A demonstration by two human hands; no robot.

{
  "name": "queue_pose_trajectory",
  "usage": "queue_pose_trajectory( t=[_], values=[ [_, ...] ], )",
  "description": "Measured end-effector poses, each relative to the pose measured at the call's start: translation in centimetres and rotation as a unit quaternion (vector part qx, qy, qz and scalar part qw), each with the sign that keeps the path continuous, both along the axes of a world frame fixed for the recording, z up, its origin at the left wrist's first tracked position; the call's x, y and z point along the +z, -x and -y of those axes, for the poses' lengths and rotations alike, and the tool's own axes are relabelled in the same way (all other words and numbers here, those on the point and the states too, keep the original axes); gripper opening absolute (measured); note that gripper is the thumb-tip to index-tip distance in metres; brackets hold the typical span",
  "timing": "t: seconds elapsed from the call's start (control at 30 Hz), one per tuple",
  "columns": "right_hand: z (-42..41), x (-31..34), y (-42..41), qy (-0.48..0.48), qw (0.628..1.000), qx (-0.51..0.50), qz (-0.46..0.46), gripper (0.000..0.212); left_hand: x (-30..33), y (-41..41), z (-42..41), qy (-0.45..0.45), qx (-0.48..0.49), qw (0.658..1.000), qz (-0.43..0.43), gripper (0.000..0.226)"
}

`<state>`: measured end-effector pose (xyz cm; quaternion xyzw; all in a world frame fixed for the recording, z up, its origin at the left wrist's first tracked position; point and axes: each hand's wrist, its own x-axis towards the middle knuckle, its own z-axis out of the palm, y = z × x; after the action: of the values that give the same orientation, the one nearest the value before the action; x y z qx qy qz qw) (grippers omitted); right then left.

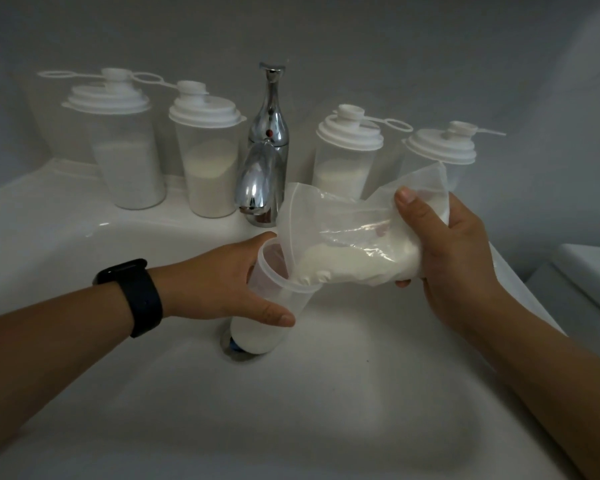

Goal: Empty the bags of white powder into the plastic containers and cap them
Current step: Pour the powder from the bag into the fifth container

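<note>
— What's going on over the sink [84,244] from where you stand?

— Head view, dim light. The left hand [229,282] is wrapped around an open container [271,306], fingers curled behind it and the thumb across the front wall. The container stands in the basin, right over the drain, tilted a little toward the right, with white powder filling its lower part.

— And the other hand?

— The right hand [444,258] grips a clear plastic bag [343,237] by its bunched end, thumb on top, fingers curled underneath. The bag lies tipped down to the left, its mouth tucked inside the container's rim, and white powder [354,265] sits heaped in the bag's lower fold right at that rim.

— Anything on the ledge?

— Four capped containers. Two stand left of the chrome faucet [267,150]: the far-left container [125,147] and the second container [208,161], both partly filled with powder. Two stand to the right: the third container [343,157], also holding powder, and the far-right container [440,150], partly hidden behind the bag, so its contents I can't tell. Each lid has its small spout cap flipped open on a thin strap.

— The wrist?

— A black watch [136,296] on the left one.
</note>
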<state>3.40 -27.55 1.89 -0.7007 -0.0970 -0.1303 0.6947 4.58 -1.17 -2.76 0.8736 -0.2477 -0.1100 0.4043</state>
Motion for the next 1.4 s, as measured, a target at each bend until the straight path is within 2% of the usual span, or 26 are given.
queue_pose_trajectory(
  t=[0.53,1.4],
  values=[
    [-0.12,0.39,0.26,-0.001,1.0,-0.005,0.0,0.04,-0.05,0.0,-0.02,0.003,0.0,1.0,0.004,0.092],
    [-0.26,0.75,0.63,0.008,1.0,-0.015,0.012,0.033,0.07,0.07,0.06,0.004,-0.002,1.0,-0.002,0.091]
  ],
)
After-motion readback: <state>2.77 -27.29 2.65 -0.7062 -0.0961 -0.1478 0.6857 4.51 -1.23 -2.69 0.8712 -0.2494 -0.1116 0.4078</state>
